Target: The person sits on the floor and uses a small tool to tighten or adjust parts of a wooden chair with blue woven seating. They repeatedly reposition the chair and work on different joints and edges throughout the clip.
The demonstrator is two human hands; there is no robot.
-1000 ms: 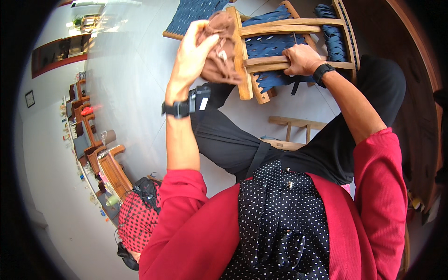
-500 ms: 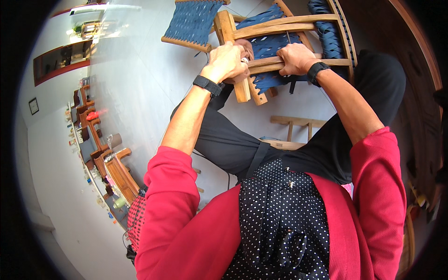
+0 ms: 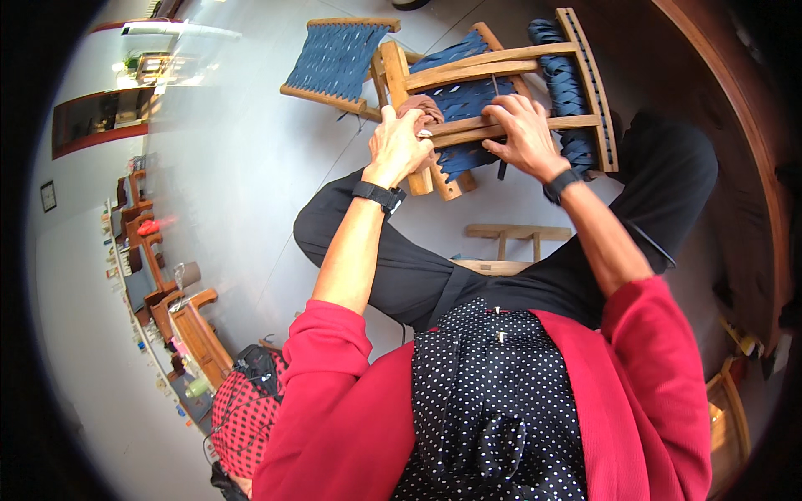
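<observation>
A wooden folding chair [image 3: 480, 63] with blue woven webbing lies tilted in front of my knees. My left hand [image 3: 397, 150] is closed around a crumpled brown cloth [image 3: 423, 107] at the left end of the chair's near rail [image 3: 468, 125]. Farther right, my right hand [image 3: 526, 138] straddles that same rail, its fingers over the far side and its thumb on the near side. Blue webbing is also wound near the slightly curved right-hand bar [image 3: 589, 92]. The left palm and part of the cloth are hidden.
Beyond my left hand is another blue woven panel [image 3: 338, 60] in a wooden frame. A small wooden frame [image 3: 518, 230] lies between my legs. At lower left is a person in red-and-black checked cloth [image 3: 242, 413]. Dark wooden furniture [image 3: 735, 108] stands to the right.
The chair and both hands appear slightly lower and farther left in view. My right hand's grip has loosened, its fingers spread more on the rail. More brown cloth shows by my left hand.
</observation>
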